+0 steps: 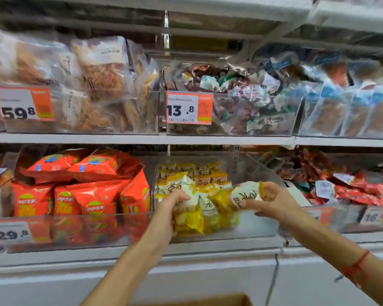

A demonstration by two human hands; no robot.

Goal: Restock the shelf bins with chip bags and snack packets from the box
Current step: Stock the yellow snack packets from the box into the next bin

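Observation:
Both of my hands are inside the clear middle bin (259, 224) on the lower shelf, which holds several yellow-and-white snack packets (208, 175). My left hand (171, 206) grips a yellow-and-white packet (189, 195) at the front of the pile. My right hand (272, 198) holds another white packet (244, 193) with black characters, tilted, above the bin's bare right part. A corner of the cardboard box (230, 300) shows at the bottom edge.
Red chip bags (86, 195) fill the bin to the left. Red packets (363, 191) lie in the bin to the right. The upper shelf carries clear bins of bagged snacks (97, 85) behind price tags (189, 110). A white shelf ledge (186, 250) runs below the bins.

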